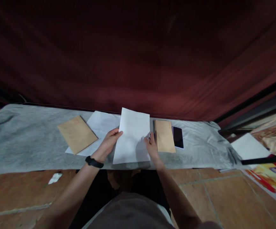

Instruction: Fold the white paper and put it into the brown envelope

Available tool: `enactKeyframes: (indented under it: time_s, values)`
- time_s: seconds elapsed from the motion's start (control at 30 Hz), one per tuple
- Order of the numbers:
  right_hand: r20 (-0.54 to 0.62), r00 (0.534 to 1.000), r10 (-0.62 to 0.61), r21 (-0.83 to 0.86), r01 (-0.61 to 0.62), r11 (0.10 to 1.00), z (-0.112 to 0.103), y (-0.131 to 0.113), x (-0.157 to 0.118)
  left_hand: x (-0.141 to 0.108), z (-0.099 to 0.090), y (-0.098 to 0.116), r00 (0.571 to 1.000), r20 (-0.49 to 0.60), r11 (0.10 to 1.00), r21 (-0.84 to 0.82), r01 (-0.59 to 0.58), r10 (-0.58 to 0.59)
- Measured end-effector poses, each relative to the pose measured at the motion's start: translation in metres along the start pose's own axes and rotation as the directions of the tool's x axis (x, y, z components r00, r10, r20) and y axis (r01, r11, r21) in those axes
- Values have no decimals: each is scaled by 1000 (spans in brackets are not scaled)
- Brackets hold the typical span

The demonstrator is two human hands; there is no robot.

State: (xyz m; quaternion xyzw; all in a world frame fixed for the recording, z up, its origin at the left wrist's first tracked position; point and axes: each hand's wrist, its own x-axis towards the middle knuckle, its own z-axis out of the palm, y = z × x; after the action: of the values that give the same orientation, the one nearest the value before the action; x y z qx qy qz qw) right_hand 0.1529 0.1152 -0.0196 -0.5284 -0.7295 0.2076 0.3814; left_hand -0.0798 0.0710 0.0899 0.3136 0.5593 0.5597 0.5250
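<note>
A blank white sheet of paper [134,133] lies in front of me over the grey cloth. My left hand [109,141], a black band on its wrist, pinches the sheet's left edge between thumb and fingers. At the right edge is my right hand [151,144], its thumb and forefinger drawn together. A small slim thing shows between them, too small to make out. Left of the sheet, a brown envelope [77,135] rests on other white paper [102,124]. Close to the right hand lies a stack of brown envelopes [165,136].
A phone [178,137] with a dark screen lies right of the stack. Grey cloth [32,136] covers the narrow surface, backed by a dark red hanging [138,63]. Brown floor tiles [214,197] and a white scrap [55,178] are below. A colourful printed package [271,181] is at right.
</note>
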Motion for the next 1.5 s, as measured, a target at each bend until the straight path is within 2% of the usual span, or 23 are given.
enactKeyframes:
  time_s: [0.13, 0.2, 0.23, 0.33, 0.43, 0.5, 0.6, 0.7, 0.77, 0.83, 0.9, 1.0, 1.1, 1.2, 1.37, 1.5]
  values:
    - [34, 996, 88, 284, -94, 954, -15, -13, 29, -11, -12, 34, 999, 35, 999, 14, -31, 31]
    - [100, 977, 191, 585, -212, 782, -30, -26, 49, -10, -15, 51, 996, 25, 994, 64, -91, 89]
    - [143, 966, 217, 674, -255, 693, -38, -34, 60, -8, -15, 59, 992, 24, 988, 88, -123, 122]
    - [210, 960, 186, 806, -277, 523, -66, -56, 91, -4, -11, 85, 978, 33, 971, 124, -207, 204]
    - [148, 981, 123, 840, -190, 507, -90, -73, 109, -2, -8, 104, 951, 14, 939, 155, -307, 309]
    - [101, 991, 89, 832, -133, 539, -101, -79, 111, -3, -9, 105, 923, -16, 904, 209, -372, 384]
    - [92, 993, 70, 776, -116, 620, -107, -77, 97, -3, -16, 86, 902, -32, 865, 302, -402, 430]
    - [120, 987, 102, 700, -157, 696, -101, -63, 72, -4, -26, 46, 912, -1, 839, 391, -378, 411]
    - [125, 988, 95, 626, -153, 765, -94, -49, 52, -7, -32, 15, 907, 88, 806, 429, -408, 412]
    - [130, 991, 37, 514, -100, 852, -87, -35, 31, -12, -37, -15, 889, 193, 744, 489, -454, 416]
    - [149, 988, -33, 386, -28, 922, -82, -20, 10, -15, -41, -40, 879, 225, 682, 560, -470, 421]
    - [191, 974, -119, 232, 73, 970, -77, 0, -21, -18, -48, -64, 867, 300, 576, 654, -490, 397]
    - [266, 936, -229, 127, 201, 971, -74, 14, -47, -17, -52, -75, 844, 379, 493, 689, -531, 379]
    - [338, 894, -294, 69, 288, 955, -72, 18, -65, -16, -54, -80, 828, 429, 453, 695, -558, 362]
    - [414, 860, -299, 24, 318, 948, -70, 12, -76, -12, -58, -83, 816, 501, 360, 733, -577, 287]
    - [442, 846, -298, -3, 334, 943, -71, 10, -76, -11, -58, -72, 796, 563, 298, 738, -606, 224]
